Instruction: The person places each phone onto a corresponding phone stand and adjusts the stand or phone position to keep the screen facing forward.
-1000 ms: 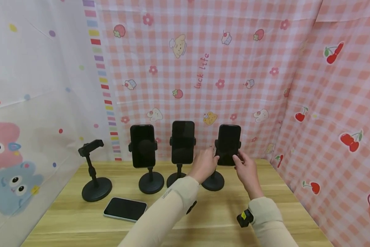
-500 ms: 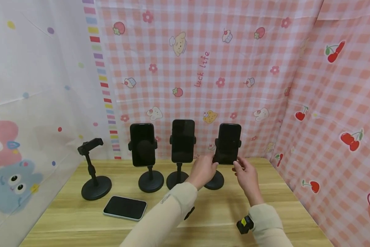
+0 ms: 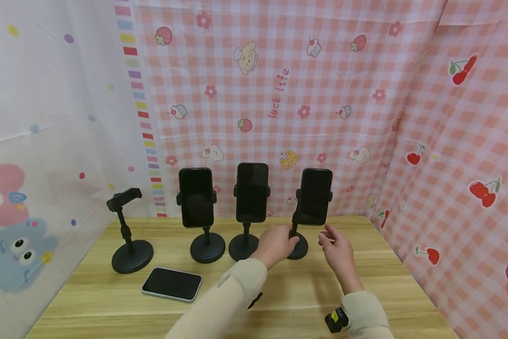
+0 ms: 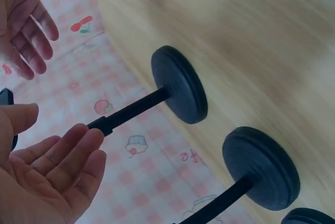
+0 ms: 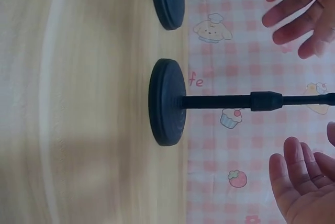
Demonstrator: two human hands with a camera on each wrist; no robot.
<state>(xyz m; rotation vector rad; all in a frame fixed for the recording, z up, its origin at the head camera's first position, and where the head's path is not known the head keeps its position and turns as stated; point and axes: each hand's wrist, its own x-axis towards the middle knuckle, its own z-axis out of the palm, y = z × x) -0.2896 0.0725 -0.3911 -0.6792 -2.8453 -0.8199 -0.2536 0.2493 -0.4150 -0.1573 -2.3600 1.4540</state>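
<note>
Three black phones stand clamped upright on black desk stands at the back of the wooden table (image 3: 305,301). The rightmost phone (image 3: 315,196) sits on its stand (image 3: 297,246). My left hand (image 3: 277,242) hovers open just left of that stand's pole and base, fingers relaxed (image 4: 68,166). On the stand's other side my right hand (image 3: 335,245) is open too, its fingers (image 5: 301,174) spread and holding nothing. In the wrist views the stand's pole (image 5: 225,101) and round base (image 4: 180,85) lie between the two hands.
A fourth stand (image 3: 127,235) at the far left has an empty clamp. A phone (image 3: 172,284) lies flat, screen up, in front of it. The middle phone (image 3: 251,192) and left phone (image 3: 196,197) stand close by. Patterned cloth walls close in the back and sides.
Both hands have let go of the rightmost phone and dropped down towards the table, ending either side of its stand. The phone stays clamped upright.
</note>
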